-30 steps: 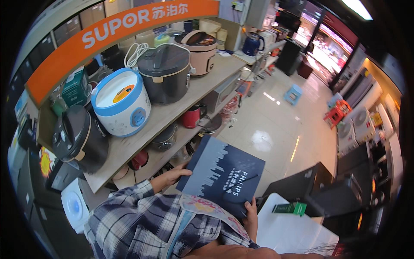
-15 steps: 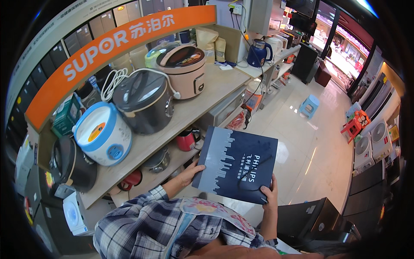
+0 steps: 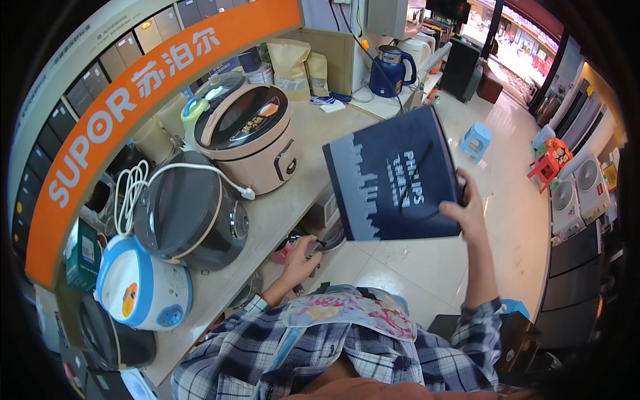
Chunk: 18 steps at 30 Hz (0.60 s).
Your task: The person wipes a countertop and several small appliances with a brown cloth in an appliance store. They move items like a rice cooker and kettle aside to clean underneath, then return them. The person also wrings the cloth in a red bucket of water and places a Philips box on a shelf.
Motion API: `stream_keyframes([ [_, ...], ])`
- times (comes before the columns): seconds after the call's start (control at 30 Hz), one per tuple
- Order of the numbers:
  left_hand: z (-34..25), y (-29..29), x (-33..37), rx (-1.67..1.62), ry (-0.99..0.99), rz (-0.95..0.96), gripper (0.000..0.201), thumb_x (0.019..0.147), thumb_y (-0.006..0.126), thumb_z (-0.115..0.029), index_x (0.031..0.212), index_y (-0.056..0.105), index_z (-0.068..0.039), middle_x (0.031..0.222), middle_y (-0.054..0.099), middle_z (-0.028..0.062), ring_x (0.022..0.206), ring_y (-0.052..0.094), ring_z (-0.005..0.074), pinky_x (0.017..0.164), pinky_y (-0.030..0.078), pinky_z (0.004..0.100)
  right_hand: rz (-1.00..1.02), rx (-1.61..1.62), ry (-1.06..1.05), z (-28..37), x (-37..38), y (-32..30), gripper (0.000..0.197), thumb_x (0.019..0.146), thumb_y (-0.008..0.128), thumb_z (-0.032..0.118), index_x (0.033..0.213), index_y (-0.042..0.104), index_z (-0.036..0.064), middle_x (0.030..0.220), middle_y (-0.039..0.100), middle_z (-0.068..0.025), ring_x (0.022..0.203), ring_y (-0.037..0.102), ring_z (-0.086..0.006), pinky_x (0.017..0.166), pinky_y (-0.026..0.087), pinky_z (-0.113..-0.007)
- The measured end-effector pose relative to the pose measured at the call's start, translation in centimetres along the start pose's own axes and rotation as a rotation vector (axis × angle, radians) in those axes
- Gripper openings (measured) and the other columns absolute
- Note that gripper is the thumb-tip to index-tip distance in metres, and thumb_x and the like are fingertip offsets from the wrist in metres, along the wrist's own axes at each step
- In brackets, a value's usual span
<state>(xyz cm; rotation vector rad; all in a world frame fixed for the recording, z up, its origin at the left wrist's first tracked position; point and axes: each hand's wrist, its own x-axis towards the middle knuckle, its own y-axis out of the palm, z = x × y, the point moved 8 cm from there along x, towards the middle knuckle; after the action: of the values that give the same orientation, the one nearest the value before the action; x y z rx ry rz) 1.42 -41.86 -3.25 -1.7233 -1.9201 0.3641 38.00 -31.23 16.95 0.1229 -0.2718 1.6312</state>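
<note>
My right hand [image 3: 467, 210] grips the edge of a dark blue paper bag [image 3: 373, 167], its thumb across the front and its fingers behind. The bag has a grey skyline pattern and pale print, and a thin black cord lies over its face. It is held up and tilted, beside the counter's edge. My left hand [image 3: 300, 265] is off the bag, below and left of it, with fingers apart and nothing in them. That hand is near the lower shelf, where a red pot [image 3: 281, 254] partly shows.
On the counter [image 3: 320, 143] at left stand a pink rice cooker [image 3: 257, 157], a dark grey cooker [image 3: 190, 213] with a white cord and a blue-white cooker [image 3: 150, 287]. A blue kettle [image 3: 392, 72] stands farther back. A blue stool [image 3: 475, 141] is on the tiled floor.
My left hand has let go of the bag and dropped away from it. My right hand has raised the bag and turned it. The view has shifted closer to the counter.
</note>
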Motion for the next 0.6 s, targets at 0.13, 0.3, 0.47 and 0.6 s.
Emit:
stream_keyframes([
  [0.13, -2.6, -4.0, 3.6, 0.263, 0.23, -0.164, 0.043, 0.076, 0.067, -0.015, 0.115, 0.057, -0.001, 0.117, 0.059, 0.0166, 0.11, 0.054, 0.0355, 0.097, 0.041, 0.0437, 0.059, -0.235, -0.074, 3.9, 8.9, 2.0, 0.091, 0.058, 0.083, 0.021, 0.138, 0.044, 0.0042, 0.113, 0.06, -0.0189, 0.1, 0.061, -0.0241, 0.091, 0.048, -0.032],
  [0.3, 0.0, -4.9, 6.1, 0.475, 0.167, -0.13, 0.055, 0.074, 0.07, -0.017, 0.124, 0.052, -0.002, 0.129, 0.051, 0.017, 0.121, 0.045, 0.0369, 0.103, 0.036, 0.046, 0.139, -0.633, -0.245, 6.2, 20.4, 8.0, 0.097, 0.055, 0.081, 0.044, 0.137, 0.047, 0.0055, 0.126, 0.058, -0.0236, 0.119, 0.056, -0.0338, 0.102, 0.041, -0.038],
  [0.47, 1.8, -3.8, 6.8, 0.688, 0.097, -0.044, 0.066, 0.073, 0.072, -0.023, 0.131, 0.047, -0.003, 0.138, 0.044, 0.0172, 0.128, 0.039, 0.0372, 0.105, 0.032, 0.0478, 0.312, -0.695, -0.286, 4.4, 31.1, 16.2, 0.098, 0.055, 0.079, 0.05, 0.135, 0.048, 0.003, 0.125, 0.059, -0.0233, 0.116, 0.057, -0.0357, 0.1, 0.043, -0.038],
  [0.6, 1.6, -3.8, 6.9, 0.765, 0.036, -0.029, 0.066, 0.073, 0.072, -0.024, 0.131, 0.048, -0.005, 0.139, 0.044, 0.016, 0.13, 0.038, 0.0354, 0.105, 0.032, 0.0461, 0.41, -0.735, -0.305, 3.5, 37.1, 22.7, 0.099, 0.054, 0.079, 0.049, 0.136, 0.048, 0.0024, 0.127, 0.059, -0.0203, 0.117, 0.057, -0.0327, 0.1, 0.044, -0.036],
])
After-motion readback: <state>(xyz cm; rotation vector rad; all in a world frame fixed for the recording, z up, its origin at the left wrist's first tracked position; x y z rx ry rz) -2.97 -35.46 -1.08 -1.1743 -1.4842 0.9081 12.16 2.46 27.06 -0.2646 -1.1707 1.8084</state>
